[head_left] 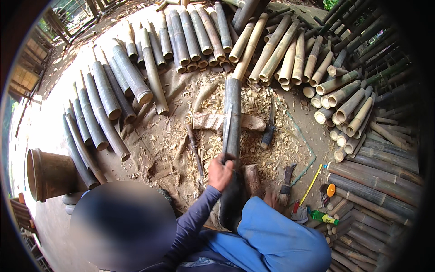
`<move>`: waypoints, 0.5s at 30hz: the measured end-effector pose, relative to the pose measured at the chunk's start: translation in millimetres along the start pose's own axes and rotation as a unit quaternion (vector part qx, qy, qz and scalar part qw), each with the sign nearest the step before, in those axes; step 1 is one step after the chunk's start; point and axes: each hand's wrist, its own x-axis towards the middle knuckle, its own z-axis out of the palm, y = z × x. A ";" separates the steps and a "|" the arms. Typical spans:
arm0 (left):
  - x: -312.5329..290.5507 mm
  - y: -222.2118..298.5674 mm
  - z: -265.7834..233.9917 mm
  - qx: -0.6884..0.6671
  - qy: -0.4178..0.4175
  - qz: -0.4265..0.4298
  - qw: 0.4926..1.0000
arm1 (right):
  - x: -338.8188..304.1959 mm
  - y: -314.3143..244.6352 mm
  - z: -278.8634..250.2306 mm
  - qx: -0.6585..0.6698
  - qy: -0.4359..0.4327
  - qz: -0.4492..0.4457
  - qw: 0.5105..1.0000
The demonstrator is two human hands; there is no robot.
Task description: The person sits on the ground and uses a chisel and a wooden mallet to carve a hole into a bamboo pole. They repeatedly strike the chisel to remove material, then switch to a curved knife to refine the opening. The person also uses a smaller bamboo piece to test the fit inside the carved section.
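Note:
My left hand (pixel 220 174) is closed around the dark handle of a long knife. The grey knife blade (pixel 228 129) points away from me and lies along a dark bamboo pole (pixel 233 97). This pole rests across a rough wooden block (pixel 206 121), and its near end meets a black covering (pixel 232 199) beside my leg. My right hand does not show. Two other blades with dark wrapped handles, one knife (pixel 268 133) beyond the block's right end and one knife (pixel 286 183) nearer, lie to the right. A slim long-handled tool (pixel 195 149) lies on the left.
Pale shavings (pixel 258 158) cover the ground. Cut bamboo poles (pixel 199 34) stand in an arc beyond, and more poles (pixel 376 181) are stacked at right. A brown bucket (pixel 52 174) lies tipped at left. A yellow tape measure (pixel 311 183) and green bottle (pixel 324 217) lie right. A blurred patch hides the lower left.

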 end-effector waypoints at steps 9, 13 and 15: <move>48.1 -40.7 -69.0 0.290 0.179 -0.049 0.939 | -14.9 44.3 12.0 0.117 -0.029 0.002 0.993; 65.4 -28.8 -33.7 0.294 0.080 -0.133 0.943 | -14.9 50.8 6.7 0.132 -0.027 0.003 0.991; 65.0 -31.3 -19.3 0.330 0.085 -0.105 0.934 | -16.7 52.6 6.7 0.138 -0.029 0.005 0.990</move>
